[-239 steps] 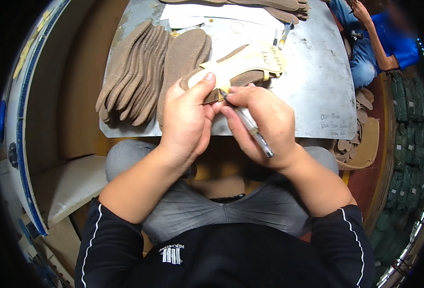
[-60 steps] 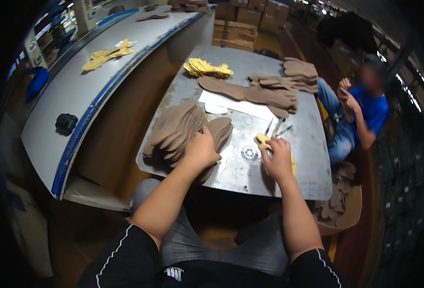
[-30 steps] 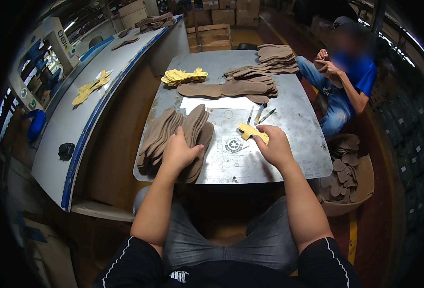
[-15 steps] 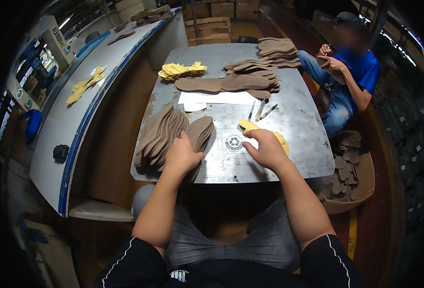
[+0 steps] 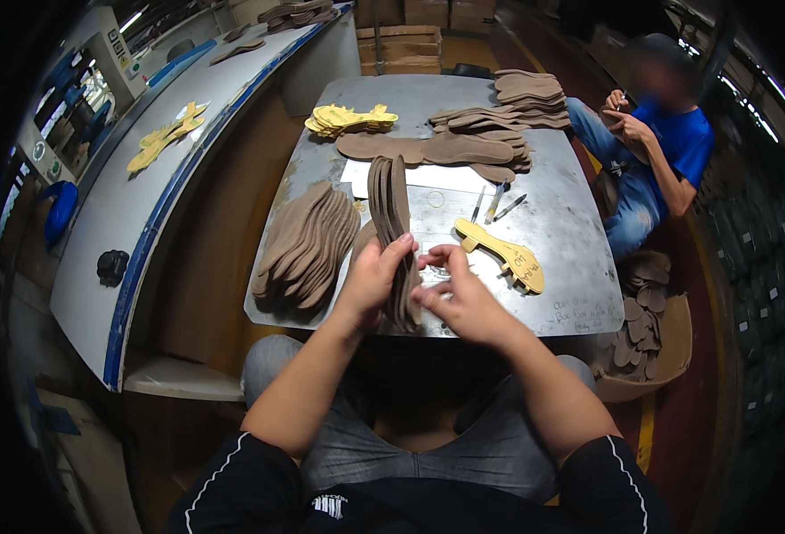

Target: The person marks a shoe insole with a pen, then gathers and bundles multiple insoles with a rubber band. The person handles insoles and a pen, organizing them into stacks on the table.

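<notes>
Your left hand (image 5: 366,287) is wrapped around a thin bundle of dark-brown, sole-shaped, felt-looking pieces (image 5: 388,200), thumb on the near side, and it's got the lot standing on edge above the bench (image 5: 557,191). Your right hand (image 5: 465,301) is right beside it, half curled with thumb and fingers apart, and holding nothing I can see. Can't tell if those fingertips actually touch the bundle.

Half a second ago that left hand was down on the smaller stack and your right was over the yellow sole-shaped template with side tabs (image 5: 503,252). Now the template lies on its own on the bench, right of your hands, just below the loose pens (image 5: 495,203). So the way I read it, the template's parked and both hands are free for the bundle.

Bigger fanned stack of brown pieces (image 5: 303,245) is still sitting to the left of the bundle, leaning over. Past your hands there's the white paper sheet (image 5: 438,178), with more brown pieces (image 5: 468,148) beyond it.
</notes>
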{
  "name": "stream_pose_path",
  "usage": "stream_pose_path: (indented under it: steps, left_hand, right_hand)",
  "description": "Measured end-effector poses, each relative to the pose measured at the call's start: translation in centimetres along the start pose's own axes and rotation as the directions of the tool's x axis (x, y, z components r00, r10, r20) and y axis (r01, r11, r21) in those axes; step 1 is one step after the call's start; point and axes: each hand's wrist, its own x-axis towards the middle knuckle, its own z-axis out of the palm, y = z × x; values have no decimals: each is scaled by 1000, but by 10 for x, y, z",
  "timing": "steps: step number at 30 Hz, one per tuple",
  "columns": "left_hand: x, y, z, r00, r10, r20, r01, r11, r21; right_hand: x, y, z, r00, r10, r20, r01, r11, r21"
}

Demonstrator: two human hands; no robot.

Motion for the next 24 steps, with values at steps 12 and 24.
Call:
stream_pose_path:
  steps: [12,24]
  left_hand:
    - [-8,-20,12,999,-46,9,47,966,-255]
    - [7,-24,-5,930,-365,-41,359,880,311]
  right_hand:
    - [1,14,32,973,-192,-130,144,940,-308]
    - [-5,27,8,960,-16,-281,-195,681,-706]
